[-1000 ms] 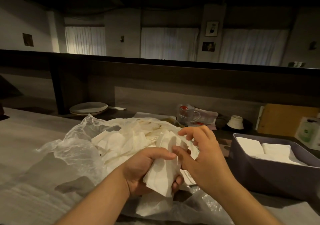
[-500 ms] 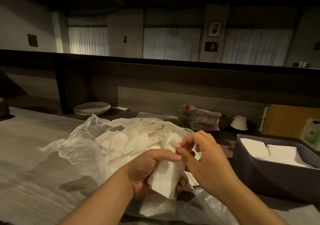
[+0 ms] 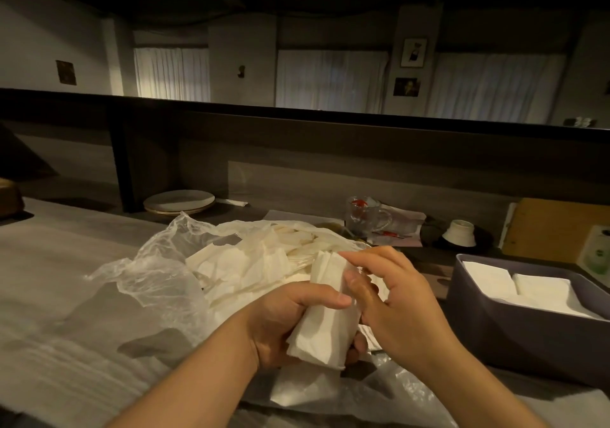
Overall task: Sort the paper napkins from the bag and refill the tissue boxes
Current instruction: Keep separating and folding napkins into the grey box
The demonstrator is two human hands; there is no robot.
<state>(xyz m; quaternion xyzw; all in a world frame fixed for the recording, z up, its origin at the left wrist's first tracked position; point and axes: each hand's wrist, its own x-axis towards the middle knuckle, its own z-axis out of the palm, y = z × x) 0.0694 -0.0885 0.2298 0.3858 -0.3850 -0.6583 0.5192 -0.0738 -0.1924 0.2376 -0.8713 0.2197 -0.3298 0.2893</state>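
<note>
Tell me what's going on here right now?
A person is sorting paper napkins. The left hand grips a folded stack of napkins over the open plastic bag, while the right hand pinches its top edge. The grey tissue box to the right already holds flat napkins.

- Left hand (image 3: 290,325): fingers mostly hidden behind the held napkin stack (image 3: 326,322).
- Tissue box (image 3: 515,338): right end cut off by frame edge.
- Green-labelled item (image 3: 597,256): blurred, unidentifiable.
</note>
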